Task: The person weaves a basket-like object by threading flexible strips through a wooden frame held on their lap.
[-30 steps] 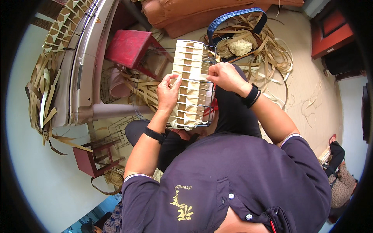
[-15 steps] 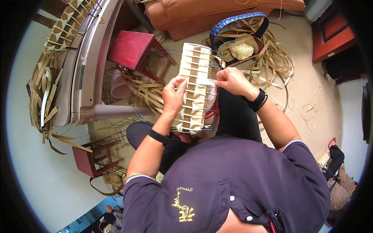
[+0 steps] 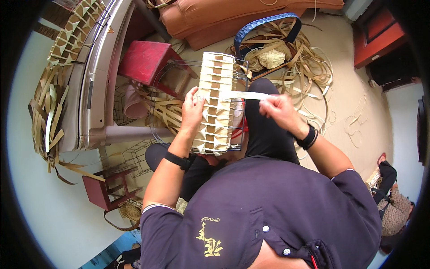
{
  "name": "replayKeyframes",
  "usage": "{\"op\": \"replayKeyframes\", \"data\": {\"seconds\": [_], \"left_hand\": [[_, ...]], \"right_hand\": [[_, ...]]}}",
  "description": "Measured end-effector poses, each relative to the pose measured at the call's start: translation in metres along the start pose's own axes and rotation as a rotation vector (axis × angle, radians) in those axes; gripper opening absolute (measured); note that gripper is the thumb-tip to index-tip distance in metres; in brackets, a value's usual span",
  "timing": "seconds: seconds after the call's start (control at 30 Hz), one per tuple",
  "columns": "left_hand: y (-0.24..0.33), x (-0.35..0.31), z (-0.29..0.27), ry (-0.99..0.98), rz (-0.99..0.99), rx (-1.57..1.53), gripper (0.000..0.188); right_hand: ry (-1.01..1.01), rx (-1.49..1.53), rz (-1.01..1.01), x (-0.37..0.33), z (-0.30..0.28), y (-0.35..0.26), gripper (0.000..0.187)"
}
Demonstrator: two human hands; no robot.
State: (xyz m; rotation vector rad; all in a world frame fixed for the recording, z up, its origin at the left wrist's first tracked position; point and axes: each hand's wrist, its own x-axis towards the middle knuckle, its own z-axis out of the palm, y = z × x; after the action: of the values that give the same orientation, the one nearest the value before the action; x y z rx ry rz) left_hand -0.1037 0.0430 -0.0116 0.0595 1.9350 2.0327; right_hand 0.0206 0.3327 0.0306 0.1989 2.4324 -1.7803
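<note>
A wire frame basket [image 3: 156,96] lies across my lap, its upright face covered by a panel of pale and brown woven strips [image 3: 219,80] with folded points along it. My left hand [image 3: 191,112] grips the panel's left edge, thumb on the weave and fingers curled around the side. From the panel's middle a flat cream strip [image 3: 251,95] runs out to the right, stretched fairly straight. My right hand [image 3: 282,113] pinches its far end above my right knee, apart from the frame. What lies under my left fingers is hidden.
A red stool [image 3: 142,62] stands beyond on the left. A blue-handled basket [image 3: 264,23] with balled cord [image 3: 272,58] sits among loose strips on the floor. Left is a metal-sided table [image 3: 92,89] draped with strips; a smaller maroon stool [image 3: 98,193] is nearer. Another person [image 3: 394,197] sits far right.
My right hand has moved right and slightly down, away from the panel, drawing the cream strip out longer. My left hand stays at the panel's left edge.
</note>
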Motion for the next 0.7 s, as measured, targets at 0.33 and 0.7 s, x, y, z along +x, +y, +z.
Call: {"op": "replayKeyframes", "data": {"seconds": [0.33,0.7], "left_hand": [[0.003,-0.001,0.001,-0.220,-0.086,-0.165,0.032],[0.007,-0.004,0.001,-0.208,-0.119,-0.219,0.033]], "right_hand": [[0.310,1.302,0.038,0.042,-0.030,0.054,0.026],[1.000,0.765,-0.207,0.017,-0.257,0.012,0.029]]}}
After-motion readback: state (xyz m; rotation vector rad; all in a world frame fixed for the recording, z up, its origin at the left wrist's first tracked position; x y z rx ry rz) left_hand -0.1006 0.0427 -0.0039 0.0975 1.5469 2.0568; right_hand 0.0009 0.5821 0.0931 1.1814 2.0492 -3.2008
